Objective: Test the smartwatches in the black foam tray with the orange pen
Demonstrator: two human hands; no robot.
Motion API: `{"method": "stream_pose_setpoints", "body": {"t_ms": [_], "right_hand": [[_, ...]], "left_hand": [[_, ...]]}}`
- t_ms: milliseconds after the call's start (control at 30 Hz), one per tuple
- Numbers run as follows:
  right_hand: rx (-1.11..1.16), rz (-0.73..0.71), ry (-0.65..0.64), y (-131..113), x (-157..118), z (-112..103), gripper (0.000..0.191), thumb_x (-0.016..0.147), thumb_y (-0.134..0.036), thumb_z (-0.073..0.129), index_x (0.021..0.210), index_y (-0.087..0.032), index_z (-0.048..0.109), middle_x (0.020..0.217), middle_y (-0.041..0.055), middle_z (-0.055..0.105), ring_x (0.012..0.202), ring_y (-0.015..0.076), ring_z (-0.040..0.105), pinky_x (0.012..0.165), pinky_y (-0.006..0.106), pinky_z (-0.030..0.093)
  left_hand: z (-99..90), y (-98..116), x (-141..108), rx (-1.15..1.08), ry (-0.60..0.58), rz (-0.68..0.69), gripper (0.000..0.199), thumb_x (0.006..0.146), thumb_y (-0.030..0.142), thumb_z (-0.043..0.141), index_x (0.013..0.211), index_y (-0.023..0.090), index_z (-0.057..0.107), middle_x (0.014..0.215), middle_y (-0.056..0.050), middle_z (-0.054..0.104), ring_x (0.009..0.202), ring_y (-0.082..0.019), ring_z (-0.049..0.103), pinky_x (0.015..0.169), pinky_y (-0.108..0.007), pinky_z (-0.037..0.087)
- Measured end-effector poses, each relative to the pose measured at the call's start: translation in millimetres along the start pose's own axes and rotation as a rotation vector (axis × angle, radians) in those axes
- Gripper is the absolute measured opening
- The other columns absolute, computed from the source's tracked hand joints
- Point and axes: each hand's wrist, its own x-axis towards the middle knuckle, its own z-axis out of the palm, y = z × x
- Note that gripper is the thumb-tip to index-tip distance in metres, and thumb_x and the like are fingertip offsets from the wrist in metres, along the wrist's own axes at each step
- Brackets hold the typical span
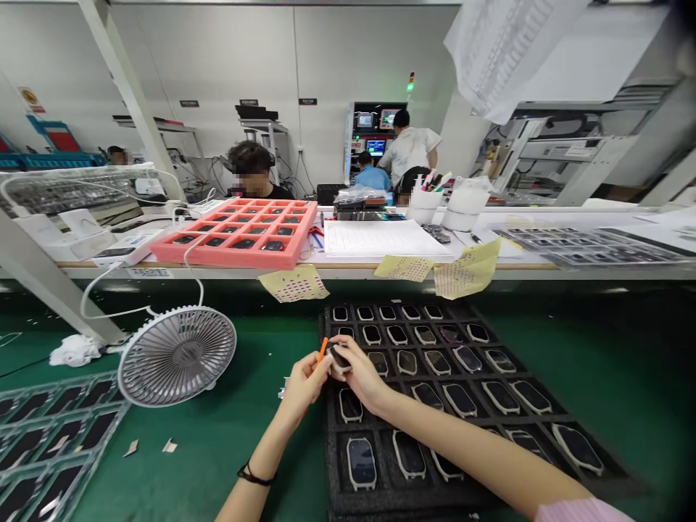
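My left hand [305, 382] has its fingers closed round a thin orange tool [323, 349], whose tip points up beside a watch case. The small watch case [340, 360], with a dark face and pale rim, sits in my right hand [359, 366], gripped between thumb and fingers. Both hands meet over the left side of a black foam tray [338, 504]. Rows of similar dark-faced cases lie in its pockets, one of them a case [362, 462] near the front left. My right forearm crosses the tray and hides some pockets.
A grey fan [177, 355] stands left of my hands, near clear plastic trays [103, 449] of dark pieces. On the raised shelf [348, 271] are a pink foam tray [228, 257], paper sheets [380, 238] and a pen cup [424, 201]. Yellow notes [467, 270] hang from its edge. People work beyond.
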Motion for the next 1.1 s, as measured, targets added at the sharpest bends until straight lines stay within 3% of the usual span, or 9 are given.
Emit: {"method": "stream_pose_setpoints", "body": {"t_ms": [133,233,367,467,633,767,900,1000,1100], "right_hand": [[-0.268,-0.122,0.05,0.3,6.1,-11.9,0.023,0.085,-0.046,0.05,0.096,-0.026,0.05,0.072,-0.003,0.051,0.062,0.0152,0.05,0.057,0.027,0.04],[-0.52,-0.208,0.128,-3.7,11.5,-33.0,0.013,0.091,-0.033,0.044,0.098,-0.025,0.05,0.086,0.0003,0.055,0.081,0.0182,0.053,0.074,0.032,0.043],[-0.866,-0.23,0.085,-2.2,8.6,-47.3,0.008,0.087,-0.017,0.051,0.091,-0.022,0.055,0.087,0.0025,0.059,0.089,0.0224,0.056,0.086,0.042,0.041],[-1.084,-0.256,0.003,-7.5,-1.1,-45.8,0.013,0.082,-0.013,0.059,0.092,-0.021,0.059,0.096,0.006,0.061,0.099,0.0252,0.055,0.092,0.044,0.04],[-1.364,-0.274,0.043,-54.7,-42.3,-80.6,0.028,0.087,-0.025,0.059,0.115,-0.02,0.056,0.12,0.0105,0.056,0.111,0.0254,0.053,0.095,0.039,0.041],[-1.653,-0.102,0.391,-88.7,-95.9,-149.5,0.017,0.091,-0.022,0.046,0.085,-0.016,0.06,0.09,0.013,0.063,0.089,0.0303,0.06,0.08,0.044,0.044],[-1.774,0.07,0.596,-86.8,-130.7,-202.8,0.017,0.088,-0.025,0.047,0.078,-0.015,0.057,0.085,0.0198,0.061,0.083,0.037,0.06,0.068,0.045,0.044],[-1.783,0.123,0.591,-76.2,-134.2,-221.0,0.018,0.088,-0.03,0.049,0.079,-0.015,0.056,0.086,0.0193,0.062,0.084,0.0358,0.061,0.064,0.04,0.045],[-1.746,0.13,0.532,-72.4,-130.6,-229.2,0.029,0.089,-0.04,0.046,0.072,-0.019,0.054,0.081,0.0157,0.063,0.081,0.0321,0.062,0.063,0.037,0.047]], "left_hand": [[-6.1,4.4,-1.8,0.028,0.051,0.02,0.049,0.07,0.065,0.061,0.068,0.021,0.038,0.049,0.013,0.026,0.037,-0.002,0.014,0.034,-0.016,0.012],[-30.0,9.2,1.4,0.146,0.169,0.059,0.047,0.071,0.064,0.057,0.067,0.021,0.038,0.052,0.012,0.023,0.039,-0.004,0.014,0.037,-0.017,0.014],[-65.5,6.4,12.6,0.605,0.137,0.04,0.047,0.07,0.062,0.055,0.058,0.021,0.038,0.052,0.008,0.028,0.046,-0.008,0.028,0.045,-0.02,0.021],[-75.7,-3.3,19.2,0.883,0.064,-0.009,0.046,0.069,0.062,0.048,0.053,0.022,0.034,0.049,0.006,0.032,0.049,-0.012,0.034,0.048,-0.023,0.022],[-73.9,-12.2,19.8,1.085,0.026,-0.105,0.039,0.074,0.056,0.04,0.055,0.022,0.038,0.049,0.003,0.042,0.048,-0.014,0.042,0.048,-0.023,0.022],[-72.9,-10.6,17.7,1.15,0.003,-0.172,0.038,0.076,0.053,0.04,0.058,0.021,0.045,0.051,0.0,0.05,0.05,-0.018,0.05,0.048,-0.023,0.024],[-65.5,-0.7,10.1,1.196,0.037,-0.233,0.038,0.078,0.057,0.041,0.064,0.022,0.048,0.054,-0.003,0.058,0.053,-0.023,0.058,0.047,-0.024,0.029],[-50.8,12.1,-1.1,1.185,0.131,-0.173,0.04,0.081,0.059,0.036,0.078,0.022,0.05,0.058,-0.003,0.06,0.054,-0.024,0.06,0.049,-0.025,0.034],[-30.6,23.1,-12.5,1.116,0.085,-0.048,0.039,0.083,0.06,0.035,0.084,0.023,0.049,0.056,0.0,0.059,0.051,-0.022,0.059,0.051,-0.024,0.036]]}}
